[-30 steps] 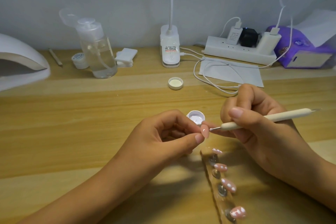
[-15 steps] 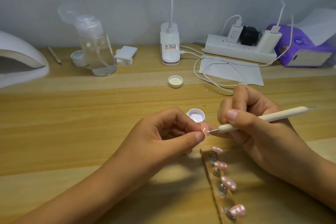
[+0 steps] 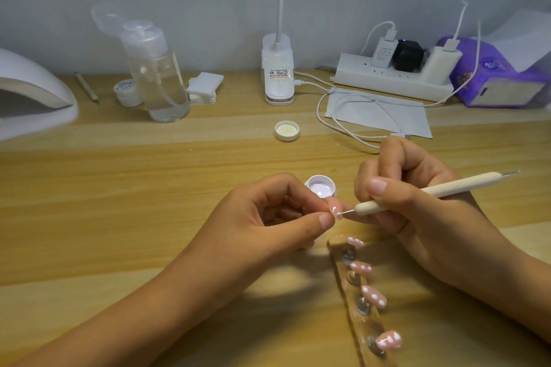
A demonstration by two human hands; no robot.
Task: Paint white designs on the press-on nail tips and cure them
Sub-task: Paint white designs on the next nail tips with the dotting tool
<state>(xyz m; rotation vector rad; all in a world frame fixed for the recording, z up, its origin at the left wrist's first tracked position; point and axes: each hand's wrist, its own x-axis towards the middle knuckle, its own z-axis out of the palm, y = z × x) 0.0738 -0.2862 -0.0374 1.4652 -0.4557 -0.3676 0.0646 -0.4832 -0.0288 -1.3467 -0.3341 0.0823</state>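
Pink nail tip half-hidden, pinched in left fingers; right fingers grip dotting pen.

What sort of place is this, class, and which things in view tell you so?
Most likely a home nail-art desk, not a salon: a white curing lamp on the wooden table, dotted pink nail tips on a holder strip, and a power strip beside a tissue pack at the back.

The bench shows pale wood grain with a matt finish, the pink nail tips are glossy, the dotting tool has a matt cream handle and thin metal tip, and the bottle is clear, smooth plastic.
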